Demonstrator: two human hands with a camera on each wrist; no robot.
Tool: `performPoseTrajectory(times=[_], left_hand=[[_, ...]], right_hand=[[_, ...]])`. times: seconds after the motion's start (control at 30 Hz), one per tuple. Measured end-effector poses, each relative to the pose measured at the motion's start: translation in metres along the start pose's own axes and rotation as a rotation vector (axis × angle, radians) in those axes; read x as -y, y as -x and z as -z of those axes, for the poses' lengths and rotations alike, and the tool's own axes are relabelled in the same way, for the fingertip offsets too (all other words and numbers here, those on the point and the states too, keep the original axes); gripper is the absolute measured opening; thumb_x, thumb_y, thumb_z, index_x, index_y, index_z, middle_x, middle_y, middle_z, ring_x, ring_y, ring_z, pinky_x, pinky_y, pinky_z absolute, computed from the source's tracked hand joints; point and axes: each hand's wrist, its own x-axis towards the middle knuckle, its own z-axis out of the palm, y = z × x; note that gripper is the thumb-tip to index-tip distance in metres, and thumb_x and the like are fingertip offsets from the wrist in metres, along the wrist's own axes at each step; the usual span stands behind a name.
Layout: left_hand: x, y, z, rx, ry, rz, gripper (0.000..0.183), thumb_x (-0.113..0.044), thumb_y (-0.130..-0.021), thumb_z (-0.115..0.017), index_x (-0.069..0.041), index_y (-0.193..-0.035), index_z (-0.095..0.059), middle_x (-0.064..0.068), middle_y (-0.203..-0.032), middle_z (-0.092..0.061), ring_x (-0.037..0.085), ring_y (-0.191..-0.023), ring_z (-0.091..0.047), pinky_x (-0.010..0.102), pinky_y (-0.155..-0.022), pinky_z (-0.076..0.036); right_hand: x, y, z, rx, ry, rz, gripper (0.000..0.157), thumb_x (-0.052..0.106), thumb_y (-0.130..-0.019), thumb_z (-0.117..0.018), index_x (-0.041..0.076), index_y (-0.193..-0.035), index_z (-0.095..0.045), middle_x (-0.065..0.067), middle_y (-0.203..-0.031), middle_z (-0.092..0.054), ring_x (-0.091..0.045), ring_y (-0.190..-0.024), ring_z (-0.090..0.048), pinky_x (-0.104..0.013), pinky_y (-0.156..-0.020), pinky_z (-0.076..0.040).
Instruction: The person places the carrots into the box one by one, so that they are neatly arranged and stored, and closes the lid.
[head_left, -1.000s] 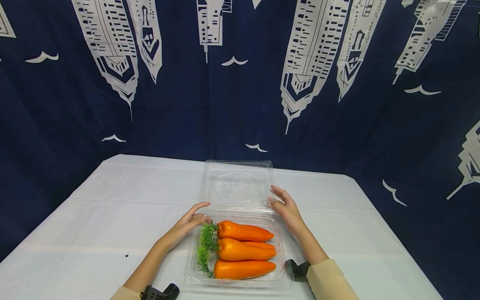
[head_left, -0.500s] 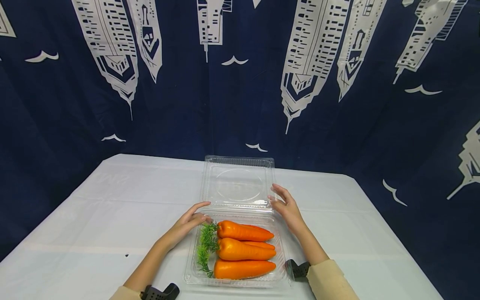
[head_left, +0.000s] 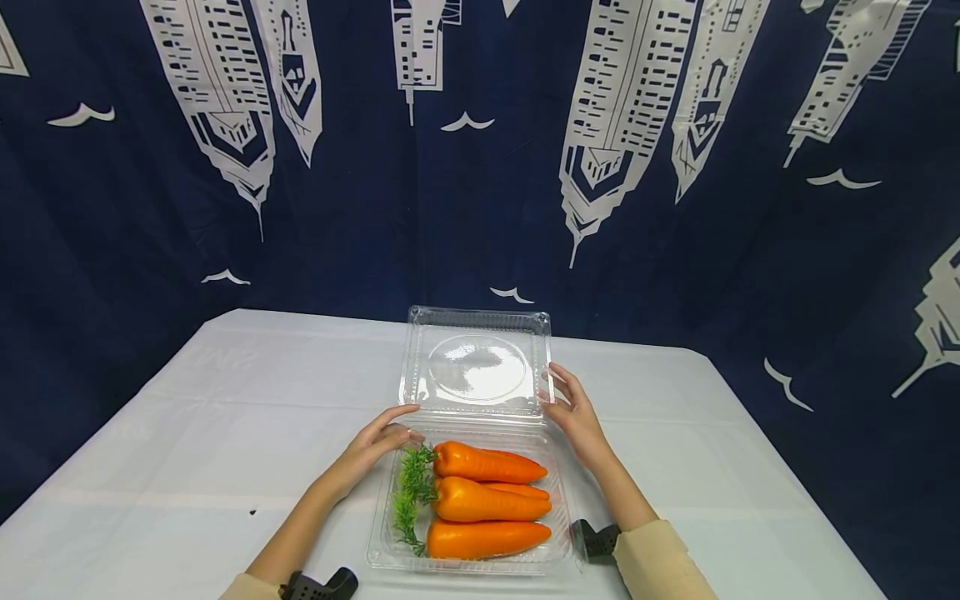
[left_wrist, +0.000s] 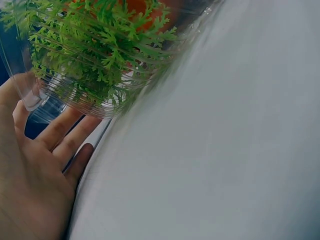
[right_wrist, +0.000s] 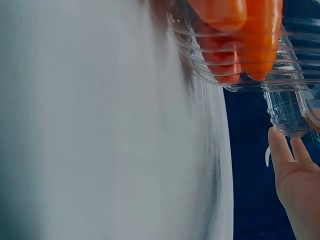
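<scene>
In the head view a clear plastic clamshell container (head_left: 468, 567) lies on the white table, its lid (head_left: 477, 398) tilted back on the far side. Several orange carrots (head_left: 491, 498) fill the tray, points to the right; their green tops (head_left: 412, 492) bunch at the left. My left hand (head_left: 371, 450) touches the back left corner, fingers nearly straight, thumb at the rim. Gripped by its right edge, the lid leans on my right hand (head_left: 576, 425). Those fingertips, seen at the lid (right_wrist: 286, 107) in the right wrist view, are partly covered by clear plastic.
The white-covered table (head_left: 225, 417) ends at a dark blue curtain (head_left: 360, 217) printed with white buildings and birds. A small dark speck (head_left: 252, 512) lies left of the container. Black wrist devices (head_left: 321, 585) sit at both sleeves.
The lid has risen a little from its flatter slant, and light now glares in its middle. My right fingers have moved slightly up with it. The left hand and carrots stay put.
</scene>
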Motion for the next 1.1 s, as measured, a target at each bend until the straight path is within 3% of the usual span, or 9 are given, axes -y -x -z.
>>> performPoseTrajectory(times=[0.13, 0.3, 0.6, 0.87, 1.1], left_hand=[[0.0003, 0.0003, 0.0005, -0.023, -0.006, 0.006, 0.042, -0.024, -0.097, -0.041, -0.016, -0.138, -0.035, 0.019, -0.115, -0.061, 0.014, -0.094, -0.063, 0.060, -0.100, -0.028], [-0.0005, -0.0002, 0.0009, -0.046, 0.001, -0.006, 0.041, -0.023, -0.097, -0.041, -0.015, -0.137, -0.037, 0.020, -0.116, -0.060, 0.017, -0.093, -0.064, 0.048, -0.096, -0.037], [-0.0019, -0.0003, -0.0002, -0.101, 0.033, -0.017, 0.043, -0.020, -0.095, -0.045, -0.011, -0.136, -0.038, 0.023, -0.117, -0.057, 0.009, -0.090, -0.063, 0.027, -0.086, -0.046], [-0.0009, -0.0010, 0.0012, -0.147, 0.035, -0.004, 0.044, -0.020, -0.094, -0.045, -0.015, -0.138, -0.036, 0.022, -0.121, -0.052, 0.011, -0.090, -0.062, 0.028, -0.083, -0.047], [-0.0021, -0.0007, 0.0017, -0.196, 0.108, -0.031, 0.056, -0.014, -0.093, -0.045, -0.016, -0.144, -0.020, 0.024, -0.123, -0.049, 0.008, -0.090, -0.060, 0.027, -0.083, -0.048]], right_hand=[[-0.0009, 0.0003, 0.0002, -0.004, -0.015, 0.005, 0.067, -0.008, -0.085, -0.047, 0.013, -0.143, -0.022, -0.018, -0.145, -0.028, -0.039, -0.126, -0.039, -0.013, -0.082, -0.046], [-0.0026, 0.0002, 0.0010, -0.004, -0.029, 0.031, 0.069, -0.010, -0.085, -0.047, 0.013, -0.143, -0.020, -0.019, -0.144, -0.029, -0.040, -0.126, -0.038, -0.014, -0.082, -0.046], [-0.0032, 0.0011, 0.0027, 0.012, -0.016, 0.053, 0.073, -0.008, -0.085, -0.048, 0.014, -0.145, -0.012, -0.018, -0.145, -0.027, -0.040, -0.127, -0.037, -0.013, -0.083, -0.046], [-0.0023, 0.0024, 0.0035, 0.030, -0.016, 0.063, 0.076, -0.006, -0.086, -0.047, 0.017, -0.146, -0.007, -0.017, -0.146, -0.024, -0.038, -0.129, -0.035, -0.013, -0.086, -0.045], [-0.0015, 0.0034, 0.0039, 0.030, -0.029, 0.067, 0.074, -0.005, -0.087, -0.047, 0.017, -0.146, -0.008, -0.015, -0.147, -0.023, -0.035, -0.130, -0.033, -0.012, -0.086, -0.045]])
